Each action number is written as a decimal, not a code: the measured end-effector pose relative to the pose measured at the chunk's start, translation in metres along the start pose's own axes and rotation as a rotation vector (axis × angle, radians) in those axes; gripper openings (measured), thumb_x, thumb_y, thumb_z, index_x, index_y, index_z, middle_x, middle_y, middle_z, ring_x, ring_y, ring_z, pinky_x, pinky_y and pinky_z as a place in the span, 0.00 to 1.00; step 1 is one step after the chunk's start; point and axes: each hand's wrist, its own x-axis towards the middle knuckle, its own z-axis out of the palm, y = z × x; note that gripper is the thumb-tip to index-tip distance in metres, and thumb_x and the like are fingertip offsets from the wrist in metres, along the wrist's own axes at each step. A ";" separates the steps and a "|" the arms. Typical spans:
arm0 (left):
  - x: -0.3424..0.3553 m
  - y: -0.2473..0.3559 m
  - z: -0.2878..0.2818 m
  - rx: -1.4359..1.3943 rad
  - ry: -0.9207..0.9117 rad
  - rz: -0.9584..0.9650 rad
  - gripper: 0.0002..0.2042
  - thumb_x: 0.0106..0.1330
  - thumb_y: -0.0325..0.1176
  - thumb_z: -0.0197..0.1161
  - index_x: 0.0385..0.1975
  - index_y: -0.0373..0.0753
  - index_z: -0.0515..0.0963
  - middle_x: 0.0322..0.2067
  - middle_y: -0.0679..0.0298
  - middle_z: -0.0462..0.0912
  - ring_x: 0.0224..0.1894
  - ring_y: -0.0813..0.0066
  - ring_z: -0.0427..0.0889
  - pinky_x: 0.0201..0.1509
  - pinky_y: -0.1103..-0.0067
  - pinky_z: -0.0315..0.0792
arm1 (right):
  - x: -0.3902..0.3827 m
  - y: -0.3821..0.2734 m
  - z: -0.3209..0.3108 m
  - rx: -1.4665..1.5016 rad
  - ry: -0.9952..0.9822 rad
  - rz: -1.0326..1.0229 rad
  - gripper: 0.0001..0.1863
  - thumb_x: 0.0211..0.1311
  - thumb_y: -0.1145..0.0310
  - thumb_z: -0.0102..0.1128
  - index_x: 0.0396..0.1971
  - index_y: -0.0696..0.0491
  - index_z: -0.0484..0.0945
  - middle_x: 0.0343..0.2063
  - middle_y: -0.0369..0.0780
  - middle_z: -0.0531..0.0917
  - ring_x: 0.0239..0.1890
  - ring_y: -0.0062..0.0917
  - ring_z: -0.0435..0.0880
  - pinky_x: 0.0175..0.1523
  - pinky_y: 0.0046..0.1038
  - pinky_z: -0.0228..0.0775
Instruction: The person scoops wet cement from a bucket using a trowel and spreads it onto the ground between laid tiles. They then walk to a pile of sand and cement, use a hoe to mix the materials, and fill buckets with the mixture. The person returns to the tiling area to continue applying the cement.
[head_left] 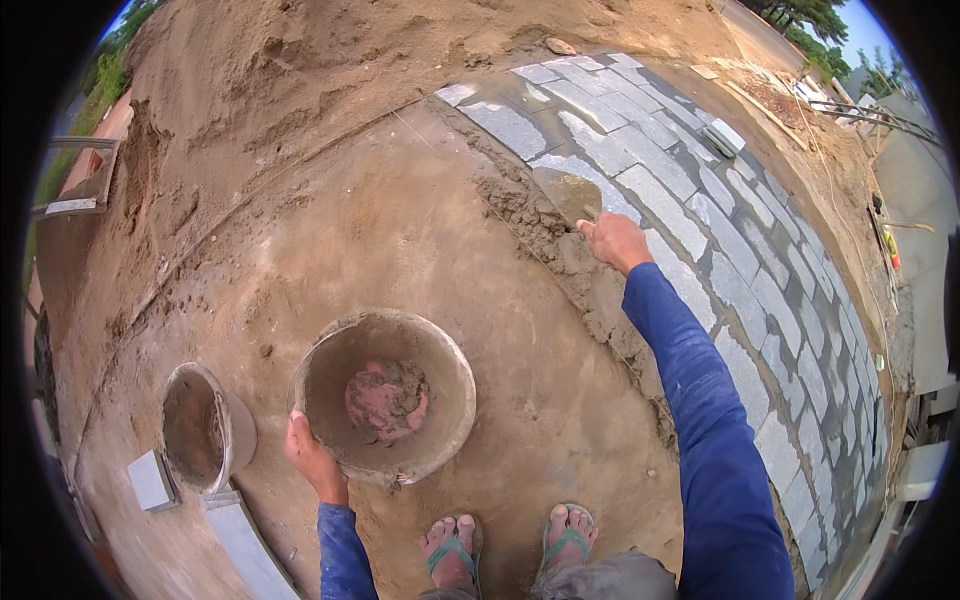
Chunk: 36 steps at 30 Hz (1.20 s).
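- Small pale bucket [239, 432]: stood at the left, stained brown inside.
- Square pale-grey block [151, 481]: lay just beside that bucket, toward the lower left.
- Long grey slab [248, 545]: stretched from just below the bucket toward the lower edge.
- Bank of brown sand [300, 80]: rose across the top and upper left.
- Green plants [110, 75]: grew at the top left.
- Long wooden plank [765, 114]: lay slantwise at the upper right.
- Yellow-and-red object [891, 246]: lay near the right edge, too small to identify.
- Trees [805, 22]: showed at the top right against blue sky [866, 32].
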 end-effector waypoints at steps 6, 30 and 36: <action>0.003 -0.003 0.018 0.032 -0.042 -0.006 0.16 0.74 0.38 0.47 0.42 0.31 0.76 0.37 0.66 0.79 0.36 0.82 0.75 0.41 0.83 0.70 | 0.056 0.061 0.026 0.482 -0.638 0.439 0.27 0.69 0.49 0.39 0.22 0.56 0.74 0.14 0.37 0.73 0.14 0.22 0.71 0.21 0.32 0.66; 0.004 0.029 0.040 0.106 -0.056 0.045 0.15 0.73 0.39 0.49 0.37 0.32 0.77 0.30 0.74 0.75 0.33 0.88 0.68 0.37 0.86 0.64 | 0.076 0.005 -0.010 0.302 -0.895 0.280 0.22 0.67 0.52 0.40 0.24 0.55 0.74 0.17 0.36 0.75 0.15 0.23 0.71 0.21 0.30 0.67; 0.001 0.021 0.042 0.201 -0.094 0.090 0.15 0.73 0.39 0.50 0.35 0.32 0.77 0.29 0.75 0.73 0.32 0.88 0.67 0.35 0.87 0.62 | 0.050 0.042 -0.008 0.444 -0.856 0.488 0.20 0.67 0.57 0.38 0.25 0.53 0.75 0.17 0.36 0.75 0.14 0.21 0.71 0.21 0.29 0.65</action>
